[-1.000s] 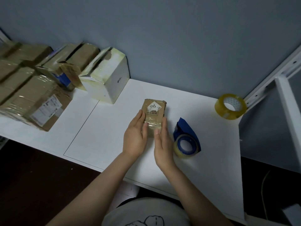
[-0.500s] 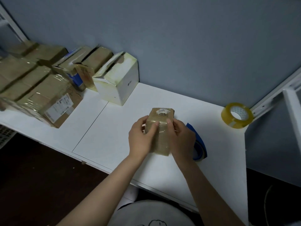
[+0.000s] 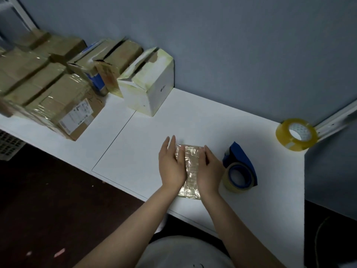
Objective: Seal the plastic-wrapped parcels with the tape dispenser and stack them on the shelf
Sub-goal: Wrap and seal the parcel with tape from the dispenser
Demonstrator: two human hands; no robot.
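On the white table (image 3: pixel 212 122), near its front edge, the plastic-wrapped parcel (image 3: pixel 191 171) now lies flat with a taped side up, while half a second before it stood on end in curled fingers. Both hands are now released: the left hand (image 3: pixel 171 165) and the right hand (image 3: pixel 209 169) rest straight fingers on its two long sides without gripping. Just beside the right hand lies the blue tape dispenser (image 3: pixel 240 171).

Blue-grey wall (image 3: pixel 231 45) filling the view from 10 to 2 o'clock, white desk (image 3: pixel 212 122) stretching beneath it from 9 to 4 o'clock, dark floor (image 3: pixel 48 200) lying at 8 o'clock, white rail (image 3: pixel 336 120) slanting in at 3 o'clock, dim light falling throughout.
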